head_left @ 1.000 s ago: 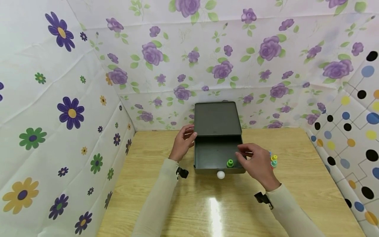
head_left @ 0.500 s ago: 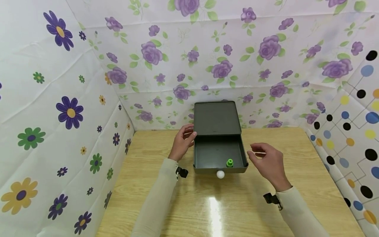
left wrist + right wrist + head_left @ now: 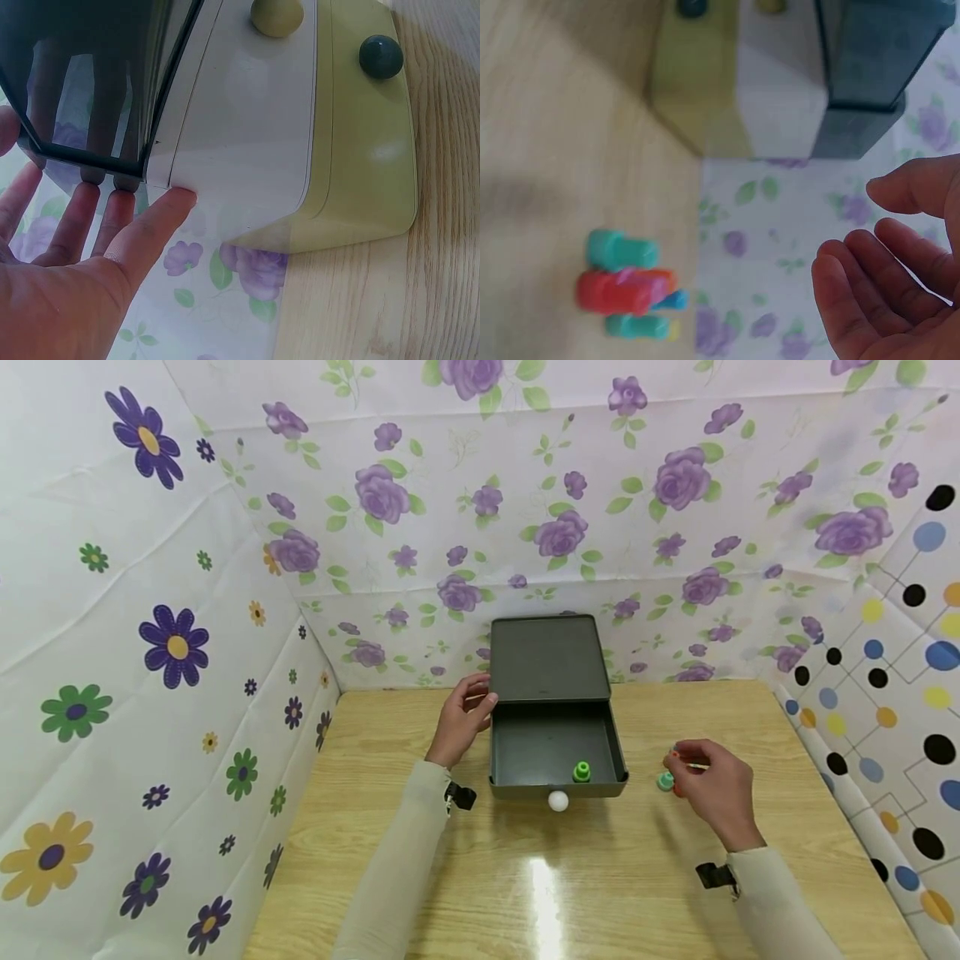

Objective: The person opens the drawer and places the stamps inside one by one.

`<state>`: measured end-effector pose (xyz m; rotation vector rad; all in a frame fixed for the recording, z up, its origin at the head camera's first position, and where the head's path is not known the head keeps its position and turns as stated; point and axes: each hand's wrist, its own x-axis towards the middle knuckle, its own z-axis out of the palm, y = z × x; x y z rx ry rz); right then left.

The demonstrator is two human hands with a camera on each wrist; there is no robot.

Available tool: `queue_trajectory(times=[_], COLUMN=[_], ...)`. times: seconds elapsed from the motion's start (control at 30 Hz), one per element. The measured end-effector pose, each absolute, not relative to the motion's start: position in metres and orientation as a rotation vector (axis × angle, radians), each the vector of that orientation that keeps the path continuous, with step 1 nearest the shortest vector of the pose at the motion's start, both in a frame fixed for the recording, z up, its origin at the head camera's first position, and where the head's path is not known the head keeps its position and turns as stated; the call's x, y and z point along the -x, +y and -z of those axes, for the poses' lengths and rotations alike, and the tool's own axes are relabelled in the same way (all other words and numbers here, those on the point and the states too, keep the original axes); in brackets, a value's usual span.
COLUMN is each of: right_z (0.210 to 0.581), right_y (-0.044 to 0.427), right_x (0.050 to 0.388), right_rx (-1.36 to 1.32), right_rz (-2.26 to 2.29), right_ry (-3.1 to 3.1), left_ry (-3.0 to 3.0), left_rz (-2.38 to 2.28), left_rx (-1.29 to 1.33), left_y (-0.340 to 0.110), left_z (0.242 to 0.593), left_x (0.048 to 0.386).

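A dark drawer [image 3: 551,752] stands pulled out of its cabinet [image 3: 550,660], with a green piece [image 3: 582,772] inside near the front. My left hand [image 3: 459,722] touches the cabinet's left side with spread fingers; the left wrist view has the hand [image 3: 82,255] against the casing, near the dark drawer. My right hand [image 3: 715,789] is right of the cabinet, over small coloured pieces [image 3: 665,781] that it partly hides. In the right wrist view the hand [image 3: 900,277] has bent, relaxed fingers and holds nothing, with a red piece [image 3: 611,292] and a teal one [image 3: 622,250] apart from it.
Below the dark drawer, the left wrist view shows a white drawer front [image 3: 240,112] and a yellow-green one [image 3: 367,142], each with a round knob. A white knob [image 3: 558,801] projects from the dark drawer. Patterned cloth [image 3: 390,552] hangs behind the wooden table [image 3: 600,885].
From the dark drawer's right edge, my right hand has moved right, to the coloured pieces. My left hand remains at the cabinet's side, and the green piece stays in the drawer.
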<state>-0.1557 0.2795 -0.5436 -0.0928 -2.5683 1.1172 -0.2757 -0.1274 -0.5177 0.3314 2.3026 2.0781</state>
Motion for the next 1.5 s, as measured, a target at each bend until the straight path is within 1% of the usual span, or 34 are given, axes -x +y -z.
queue_trajectory(times=[0.33, 0.6, 1.0, 1.5], right_z=[0.580, 0.607, 0.617, 0.635], right_y=[0.303, 0.304, 0.302, 0.304], right_x=[0.158, 0.163, 0.166, 0.167], right_rx=[0.179, 0.340, 0.427, 0.454], right_rz=[-1.047, -1.047, -1.045, -1.051], right_ry=[-2.626, -2.647, -2.664, -2.670], left_ry=[2.287, 2.297, 2.289, 2.287], left_rz=[-2.093, -2.088, -2.089, -2.098], left_rx=[-0.336, -0.328, -0.345, -0.358], left_y=[-0.128, -0.128, -0.128, -0.128], left_z=[0.517, 0.519, 0.518, 0.519], left_x=[0.278, 0.277, 0.276, 0.276])
